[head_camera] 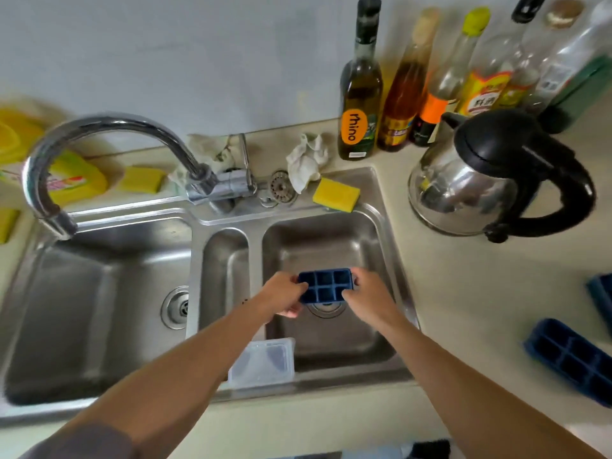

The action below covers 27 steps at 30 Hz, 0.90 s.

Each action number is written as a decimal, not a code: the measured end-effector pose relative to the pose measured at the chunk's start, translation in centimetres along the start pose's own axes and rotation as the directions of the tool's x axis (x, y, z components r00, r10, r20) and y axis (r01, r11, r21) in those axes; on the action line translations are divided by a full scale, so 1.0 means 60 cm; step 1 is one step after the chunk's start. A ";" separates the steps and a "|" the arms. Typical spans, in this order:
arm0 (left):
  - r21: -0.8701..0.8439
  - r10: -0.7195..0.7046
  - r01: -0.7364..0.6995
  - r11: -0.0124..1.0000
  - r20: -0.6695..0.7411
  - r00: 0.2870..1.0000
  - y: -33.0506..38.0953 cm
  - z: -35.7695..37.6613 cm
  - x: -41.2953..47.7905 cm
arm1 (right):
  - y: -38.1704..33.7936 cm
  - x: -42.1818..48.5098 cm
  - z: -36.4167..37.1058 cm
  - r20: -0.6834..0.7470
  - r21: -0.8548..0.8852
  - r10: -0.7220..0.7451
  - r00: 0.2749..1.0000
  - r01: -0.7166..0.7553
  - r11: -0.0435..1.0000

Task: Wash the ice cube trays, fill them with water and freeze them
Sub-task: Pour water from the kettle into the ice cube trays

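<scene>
Ice cube tray (pixel 326 286), the blue one, sits low in the right basin of the sink (pixel 331 236), covering part of the drain; I cannot tell whether it touches the basin floor. My left hand (pixel 283 296) grips its left end and my right hand (pixel 367 294) grips its right end, fingers curled over the rim. On the worktop (pixel 463 293) to the right lie a second blue tray (pixel 574 359), blurred, and a third tray (pixel 601 296) cut off by the frame edge. A clear plastic container (pixel 265 362) rests on the sink's near rim, partly hidden behind my left forearm.
</scene>
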<state>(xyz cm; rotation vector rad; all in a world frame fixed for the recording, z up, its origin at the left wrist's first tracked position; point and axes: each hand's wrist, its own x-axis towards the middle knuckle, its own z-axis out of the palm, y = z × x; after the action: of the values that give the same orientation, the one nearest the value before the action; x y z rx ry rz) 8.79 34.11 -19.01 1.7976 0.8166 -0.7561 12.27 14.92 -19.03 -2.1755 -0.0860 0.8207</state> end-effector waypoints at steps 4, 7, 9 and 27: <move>0.083 -0.039 0.036 0.996 0.040 0.998 -0.024 0.012 0.064 | 0.025 0.050 0.033 0.054 0.051 0.153 0.987 -0.155 0.987; 0.105 -0.044 0.040 0.994 0.041 0.998 -0.034 0.028 0.097 | 0.051 0.074 0.049 0.040 0.048 0.223 0.974 -0.225 0.973; 0.130 -0.062 0.056 0.990 0.041 0.997 -0.040 0.039 0.113 | 0.061 0.084 0.057 0.056 0.064 0.241 0.969 -0.244 0.968; -0.063 0.001 -0.017 0.998 -0.244 0.970 -0.013 0.053 0.079 | 0.033 -0.017 -0.045 -0.110 0.216 -0.004 0.994 0.028 0.976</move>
<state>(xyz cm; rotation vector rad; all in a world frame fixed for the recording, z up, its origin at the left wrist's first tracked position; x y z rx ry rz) 10.53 32.27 -24.20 1.8572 0.9814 -0.5016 12.64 11.45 -18.59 -2.0048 0.0401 0.6684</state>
